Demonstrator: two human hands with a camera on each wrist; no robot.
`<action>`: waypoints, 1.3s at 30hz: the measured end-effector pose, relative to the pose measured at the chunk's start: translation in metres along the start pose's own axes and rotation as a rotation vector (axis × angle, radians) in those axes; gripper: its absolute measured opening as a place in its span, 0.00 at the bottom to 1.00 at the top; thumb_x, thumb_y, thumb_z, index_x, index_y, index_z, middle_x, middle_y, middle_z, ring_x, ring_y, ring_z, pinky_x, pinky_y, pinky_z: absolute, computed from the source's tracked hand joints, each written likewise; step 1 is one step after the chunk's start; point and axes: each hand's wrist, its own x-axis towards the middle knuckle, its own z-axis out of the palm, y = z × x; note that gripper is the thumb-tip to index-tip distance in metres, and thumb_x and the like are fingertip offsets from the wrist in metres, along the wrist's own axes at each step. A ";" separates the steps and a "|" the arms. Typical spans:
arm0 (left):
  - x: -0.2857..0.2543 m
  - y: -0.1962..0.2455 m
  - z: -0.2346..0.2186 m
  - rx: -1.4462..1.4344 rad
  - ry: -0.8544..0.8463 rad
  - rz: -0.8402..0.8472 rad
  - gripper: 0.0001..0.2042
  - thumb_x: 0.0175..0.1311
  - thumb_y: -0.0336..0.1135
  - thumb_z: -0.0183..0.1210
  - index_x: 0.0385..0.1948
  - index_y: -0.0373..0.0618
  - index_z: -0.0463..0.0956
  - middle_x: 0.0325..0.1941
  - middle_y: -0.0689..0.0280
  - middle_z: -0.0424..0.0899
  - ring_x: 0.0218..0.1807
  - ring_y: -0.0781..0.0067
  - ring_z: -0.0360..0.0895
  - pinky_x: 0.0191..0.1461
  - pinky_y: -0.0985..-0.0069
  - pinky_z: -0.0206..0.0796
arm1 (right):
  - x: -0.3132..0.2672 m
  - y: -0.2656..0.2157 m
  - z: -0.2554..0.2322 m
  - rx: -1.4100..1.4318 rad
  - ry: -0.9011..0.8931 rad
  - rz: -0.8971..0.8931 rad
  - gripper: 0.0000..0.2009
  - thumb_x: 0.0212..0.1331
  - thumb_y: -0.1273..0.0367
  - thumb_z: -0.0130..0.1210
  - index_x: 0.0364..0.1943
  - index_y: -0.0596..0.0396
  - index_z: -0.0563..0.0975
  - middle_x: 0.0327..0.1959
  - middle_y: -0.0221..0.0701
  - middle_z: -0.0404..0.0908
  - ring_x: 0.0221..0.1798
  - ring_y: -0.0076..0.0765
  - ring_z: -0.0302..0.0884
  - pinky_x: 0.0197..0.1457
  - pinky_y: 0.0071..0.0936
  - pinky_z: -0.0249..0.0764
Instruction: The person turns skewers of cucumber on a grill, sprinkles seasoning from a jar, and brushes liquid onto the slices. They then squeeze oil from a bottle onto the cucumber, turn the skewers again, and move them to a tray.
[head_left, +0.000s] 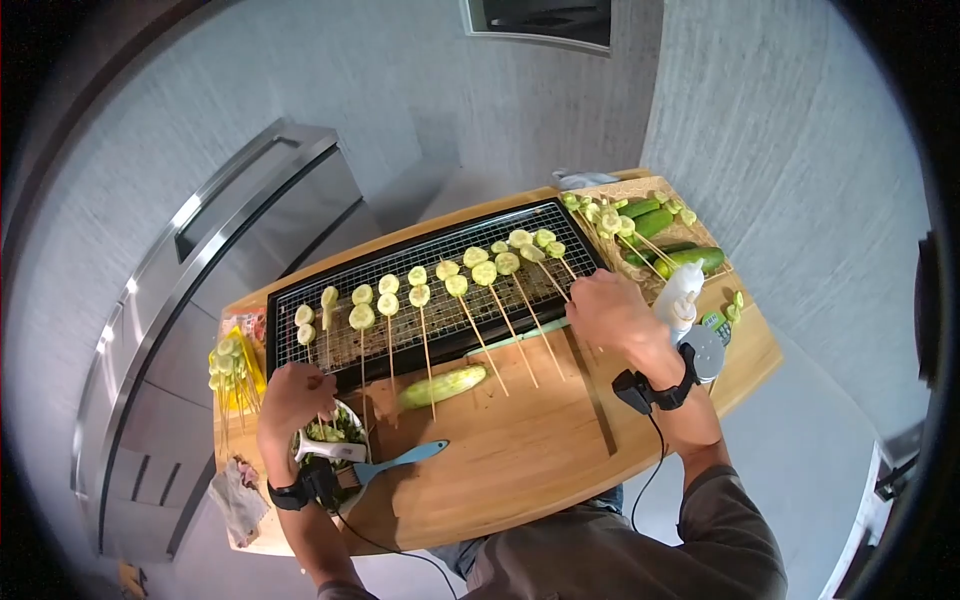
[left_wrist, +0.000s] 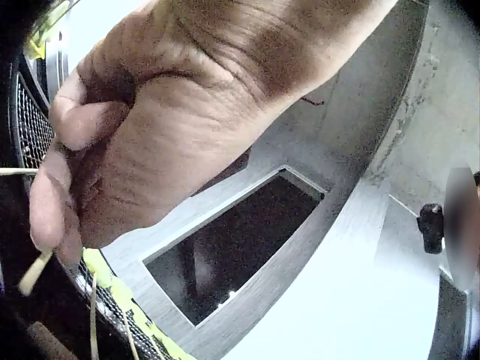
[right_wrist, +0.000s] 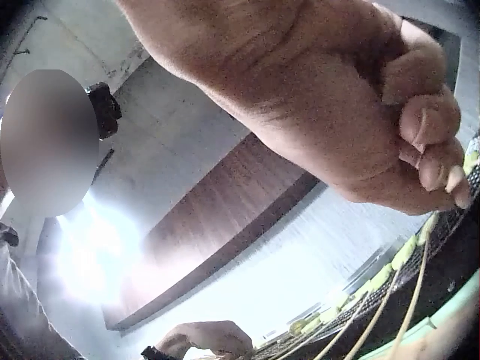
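Observation:
A row of cucumber-slice skewers lies across the wire rack of a black grill, their sticks pointing toward me. At the grill's left front corner, my left hand pinches a wooden stick, whose end sticks out below the fingertips in the left wrist view. My right hand is at the grill's right front edge, fingers curled around the stick end of the rightmost skewers. In the right wrist view its palm hides the stick inside the grip.
A peeled cucumber, a blue brush and a bowl of green peelings under a white tool lie in front. More skewers sit left. Right are whole cucumbers, a white bottle and a grey-lidded shaker.

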 end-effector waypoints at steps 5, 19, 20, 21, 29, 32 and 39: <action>-0.011 0.020 -0.012 -0.146 -0.036 0.061 0.14 0.71 0.31 0.56 0.31 0.27 0.82 0.21 0.59 0.85 0.22 0.74 0.84 0.26 0.78 0.73 | -0.012 -0.006 -0.020 0.060 0.104 0.011 0.14 0.64 0.65 0.55 0.27 0.62 0.81 0.33 0.47 0.84 0.46 0.58 0.80 0.55 0.51 0.75; -0.007 0.014 -0.011 -0.130 -0.149 -0.056 0.14 0.71 0.32 0.57 0.32 0.27 0.84 0.22 0.57 0.86 0.23 0.73 0.85 0.27 0.77 0.75 | -0.001 -0.009 -0.015 0.019 -0.104 -0.047 0.10 0.55 0.74 0.53 0.30 0.65 0.85 0.38 0.55 0.86 0.45 0.61 0.86 0.50 0.51 0.82; -0.006 0.013 -0.010 -0.138 -0.158 -0.074 0.13 0.71 0.32 0.58 0.32 0.27 0.84 0.22 0.57 0.87 0.22 0.73 0.85 0.27 0.77 0.75 | 0.001 -0.008 -0.012 0.019 -0.106 -0.047 0.10 0.55 0.74 0.53 0.30 0.65 0.85 0.38 0.55 0.86 0.45 0.61 0.86 0.50 0.51 0.82; -0.004 0.010 -0.008 -0.139 -0.158 -0.075 0.13 0.71 0.32 0.58 0.32 0.27 0.84 0.22 0.57 0.87 0.22 0.73 0.85 0.27 0.77 0.75 | 0.003 -0.007 -0.007 0.019 -0.131 -0.016 0.10 0.55 0.74 0.53 0.30 0.65 0.85 0.39 0.55 0.86 0.46 0.62 0.86 0.50 0.51 0.82; 0.004 0.007 0.000 -0.081 -0.225 -0.036 0.16 0.71 0.36 0.60 0.29 0.29 0.85 0.21 0.60 0.87 0.20 0.74 0.85 0.26 0.78 0.74 | 0.001 -0.002 -0.003 0.006 -0.117 -0.023 0.10 0.58 0.71 0.56 0.34 0.65 0.85 0.41 0.54 0.86 0.47 0.61 0.86 0.53 0.50 0.82; 0.000 0.015 0.000 0.015 -0.157 -0.079 0.17 0.70 0.39 0.63 0.28 0.31 0.86 0.20 0.60 0.87 0.19 0.74 0.84 0.25 0.78 0.74 | -0.007 -0.006 -0.021 0.013 0.028 0.043 0.16 0.60 0.60 0.62 0.31 0.62 0.85 0.37 0.51 0.86 0.47 0.58 0.84 0.52 0.48 0.80; -0.016 0.023 -0.023 0.183 0.086 -0.152 0.25 0.67 0.53 0.66 0.24 0.34 0.85 0.13 0.64 0.81 0.15 0.76 0.79 0.23 0.74 0.72 | -0.001 0.004 -0.021 0.007 0.044 0.208 0.15 0.59 0.59 0.66 0.33 0.60 0.87 0.35 0.48 0.87 0.44 0.56 0.86 0.51 0.45 0.81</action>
